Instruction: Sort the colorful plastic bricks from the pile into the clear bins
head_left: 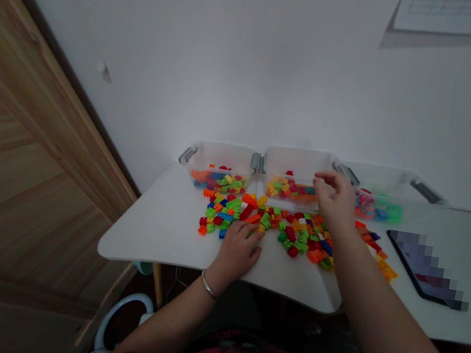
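Observation:
Many small coloured bricks (293,233) lie scattered across the white table (155,229). My left hand (238,251) rests on the table at the near edge of the pile, fingers curled onto the bricks; whether it grips one is hidden. My right hand (335,199) is raised at the front rim of the middle clear bin (294,171), fingers bent in a pinch; what they hold I cannot make out. Three clear bins stand along the wall: the left bin (220,162), the middle one, and the right bin (387,191), each holding bricks.
A tablet (424,269) lies at the right of the table. A wooden door (5,164) stands at the left. The white wall is right behind the bins. A round white object (119,316) sits on the floor below the table's left edge.

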The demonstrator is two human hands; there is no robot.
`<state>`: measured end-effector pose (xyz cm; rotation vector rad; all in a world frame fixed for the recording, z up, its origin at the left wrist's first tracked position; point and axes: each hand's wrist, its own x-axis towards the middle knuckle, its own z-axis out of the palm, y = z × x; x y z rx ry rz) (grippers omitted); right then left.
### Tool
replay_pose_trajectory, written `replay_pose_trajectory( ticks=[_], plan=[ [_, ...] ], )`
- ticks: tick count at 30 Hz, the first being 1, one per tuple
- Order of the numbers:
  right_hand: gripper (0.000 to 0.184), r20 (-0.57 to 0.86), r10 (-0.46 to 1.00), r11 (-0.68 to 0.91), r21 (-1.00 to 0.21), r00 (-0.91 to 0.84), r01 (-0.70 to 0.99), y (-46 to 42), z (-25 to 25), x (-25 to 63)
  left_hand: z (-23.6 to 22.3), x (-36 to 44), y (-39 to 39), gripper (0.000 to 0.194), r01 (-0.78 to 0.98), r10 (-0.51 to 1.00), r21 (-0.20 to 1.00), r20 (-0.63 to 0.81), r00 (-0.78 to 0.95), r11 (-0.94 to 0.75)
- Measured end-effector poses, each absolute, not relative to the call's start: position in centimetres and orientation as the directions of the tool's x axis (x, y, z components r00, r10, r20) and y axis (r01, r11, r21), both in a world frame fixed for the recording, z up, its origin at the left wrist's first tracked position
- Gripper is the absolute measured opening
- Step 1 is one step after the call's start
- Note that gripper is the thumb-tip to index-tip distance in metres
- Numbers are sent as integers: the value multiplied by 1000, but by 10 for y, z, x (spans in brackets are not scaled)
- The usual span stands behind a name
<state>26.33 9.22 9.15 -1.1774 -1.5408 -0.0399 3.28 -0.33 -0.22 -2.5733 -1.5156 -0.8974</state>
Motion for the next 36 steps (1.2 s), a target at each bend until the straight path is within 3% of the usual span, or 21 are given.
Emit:
replay_pose_trajectory(
  ticks=[4,9,18,36],
  plan=[
    [18,777,629,510,-440,28,739,47,62,260,-3,33,-5,36,833,798,237,498,339,-501],
    [20,675,713,517,-327,-187,791,21,16,261,-2,35,-10,39,885,818,220,517,251,-411],
    [27,591,757,441,-150,-277,885,7,-6,259,-1,35,-10,45,902,829,218,514,219,-374],
    [28,557,746,512,-130,-365,849,13,-9,249,-4,36,-5,47,881,843,217,451,292,-421]
  ],
)
